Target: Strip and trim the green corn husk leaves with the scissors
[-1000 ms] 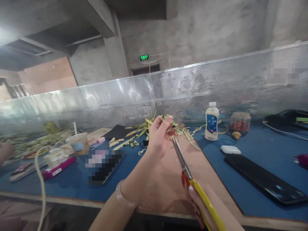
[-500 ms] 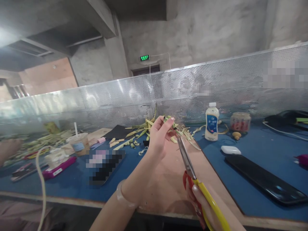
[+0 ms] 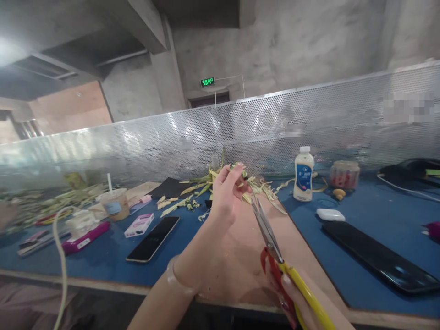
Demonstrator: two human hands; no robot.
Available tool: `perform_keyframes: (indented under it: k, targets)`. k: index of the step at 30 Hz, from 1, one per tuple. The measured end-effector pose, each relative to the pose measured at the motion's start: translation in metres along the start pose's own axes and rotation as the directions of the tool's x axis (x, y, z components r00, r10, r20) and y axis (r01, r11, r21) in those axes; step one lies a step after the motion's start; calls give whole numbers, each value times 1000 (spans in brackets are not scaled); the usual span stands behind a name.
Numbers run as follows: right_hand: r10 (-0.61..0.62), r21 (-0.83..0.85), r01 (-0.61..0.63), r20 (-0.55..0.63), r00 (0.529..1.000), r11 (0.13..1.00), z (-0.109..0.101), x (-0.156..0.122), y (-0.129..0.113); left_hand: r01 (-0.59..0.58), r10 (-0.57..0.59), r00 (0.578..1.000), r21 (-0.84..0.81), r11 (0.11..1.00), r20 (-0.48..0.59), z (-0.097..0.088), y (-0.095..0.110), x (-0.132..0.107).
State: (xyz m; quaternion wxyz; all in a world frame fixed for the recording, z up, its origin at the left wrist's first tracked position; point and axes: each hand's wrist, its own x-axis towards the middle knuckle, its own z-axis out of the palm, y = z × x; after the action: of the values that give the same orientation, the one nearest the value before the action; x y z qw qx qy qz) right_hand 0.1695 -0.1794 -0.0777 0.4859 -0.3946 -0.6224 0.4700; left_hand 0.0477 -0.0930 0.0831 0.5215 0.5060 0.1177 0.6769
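My left hand [image 3: 227, 190] is raised over the middle of the table, pinching a small green plant-like piece [image 3: 244, 173] with dark bits on it. Fingers cover most of that piece, so its exact kind is unclear. In my right hand [image 3: 295, 293] is a pair of scissors [image 3: 270, 238] with one red and one yellow handle. Its blades stand slightly apart, tips just below the fingers of my left hand. Behind my left hand lie pale green and yellow leaf strips [image 3: 202, 185] and curled trimmings [image 3: 266, 189].
A bottle [image 3: 303, 176], a jar [image 3: 344, 174], a white earphone case [image 3: 330, 214] and a long black case [image 3: 378, 256] stand or lie at right. Leftward are a phone [image 3: 154, 240], a small box [image 3: 139, 225], a drink cup [image 3: 115, 204] and a tissue pack [image 3: 85, 237]. A perforated metal screen [image 3: 154, 142] runs behind.
The scissor blades have parted, and their tips sit a little apart from the green piece. My left hand has shifted slightly left. At far left, another person's hand has drawn back toward the edge.
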Motion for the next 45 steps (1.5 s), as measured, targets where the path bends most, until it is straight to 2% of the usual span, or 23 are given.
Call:
perform_keyframes:
  k: [4,7,13,20,31,36,41,45]
  targets:
    - [89,93,-88,-7,996,992,-1,1,0,11,-11,1000,-5,1000,-28,1,1,-1]
    - [96,183,-97,17,995,978,0,3,3,16,-16,999,0,1000,-33,3,0,-3]
    - [137,232,-133,-2,991,964,2,6,13,52,-52,997,0,999,-49,7,-2,-5]
    - [157,212,-154,3,988,965,0,5,5,26,-27,998,-5,1000,-55,6,-2,-6]
    - [195,228,-198,34,980,953,7,6,-22,62,-60,995,23,998,-84,10,2,-8]
    - [208,252,-203,6,978,946,7,7,-21,52,-47,988,24,998,-146,15,3,-9]
    - [200,234,-202,32,979,951,7,7,-22,64,-58,987,38,997,-148,16,3,-10]
    - [189,226,-182,-8,982,957,6,5,-23,72,-64,986,46,996,-153,18,3,-11]
